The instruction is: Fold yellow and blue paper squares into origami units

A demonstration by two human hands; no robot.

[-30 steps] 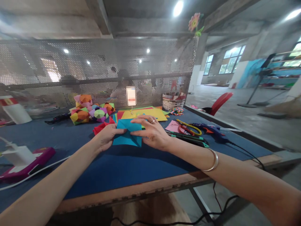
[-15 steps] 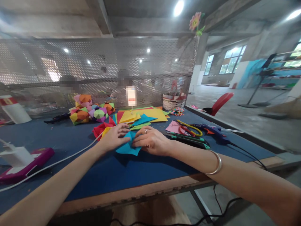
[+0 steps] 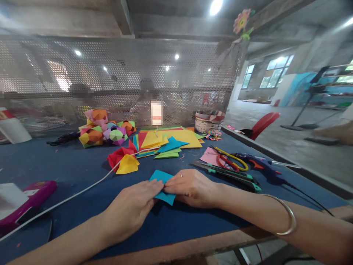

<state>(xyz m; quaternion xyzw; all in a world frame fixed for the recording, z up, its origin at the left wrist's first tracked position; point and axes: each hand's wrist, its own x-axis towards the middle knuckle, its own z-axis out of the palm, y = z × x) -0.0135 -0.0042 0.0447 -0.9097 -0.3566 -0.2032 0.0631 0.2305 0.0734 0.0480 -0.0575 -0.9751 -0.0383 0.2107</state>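
A small square of blue paper point(image 3: 159, 176) is held just above the blue table, creased and tilted. My left hand point(image 3: 136, 201) is closed on its left side, fingertips pressed over the top and thumb below. From the other side my right hand point(image 3: 194, 187), with a ring and a bracelet, pinches the sheet near its middle. The fingertips of both hands almost meet and cover part of the paper. Beyond them lie folded red paper point(image 3: 121, 154), a folded yellow piece point(image 3: 128, 164) and folded blue and green pieces point(image 3: 173, 144).
Coloured sheets point(image 3: 190, 138) are stacked at the back. Scissors point(image 3: 233, 159), a utility knife point(image 3: 234, 176) and a glue gun point(image 3: 264, 167) lie right. Paper balls point(image 3: 116, 135) and a woven basket point(image 3: 209, 121) stand by the mesh screen. A white cable point(image 3: 91, 181) crosses left to a purple power strip point(image 3: 30, 202).
Both hands have come nearer with the blue paper, away from the red and yellow folded pieces. My left hand, its fingers spread before, now grips the paper's left side. The view has shifted slightly.
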